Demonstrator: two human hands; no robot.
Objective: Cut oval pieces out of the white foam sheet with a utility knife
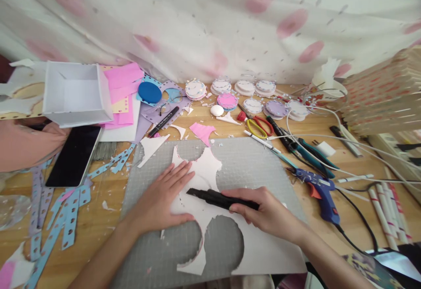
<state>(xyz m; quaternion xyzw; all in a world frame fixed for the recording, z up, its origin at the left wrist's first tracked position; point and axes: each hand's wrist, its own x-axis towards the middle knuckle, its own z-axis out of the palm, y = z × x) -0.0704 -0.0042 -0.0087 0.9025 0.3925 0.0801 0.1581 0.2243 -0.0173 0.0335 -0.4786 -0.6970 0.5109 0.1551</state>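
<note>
A white foam sheet (272,240) with round cut-outs lies on a grey cutting mat (141,254). My left hand (167,197) rests flat on the sheet's left part, fingers stretched out. In my right hand (263,212) is a black utility knife (217,198), its blade pointing left above the sheet, close to the left thumb and fingers. Whether the blade touches the sheet I cannot tell. Past the mat's far edge lie white and pink scraps, among them a pink offcut (202,131) and a white offcut (153,148).
Small decorated discs (226,101) stand along the curtain. Scissors (259,126), pliers (315,157) and a blue glue gun (317,192) lie to the right among white cables. On the left are a white box (77,94), a phone (74,157) and blue paper strips (70,223).
</note>
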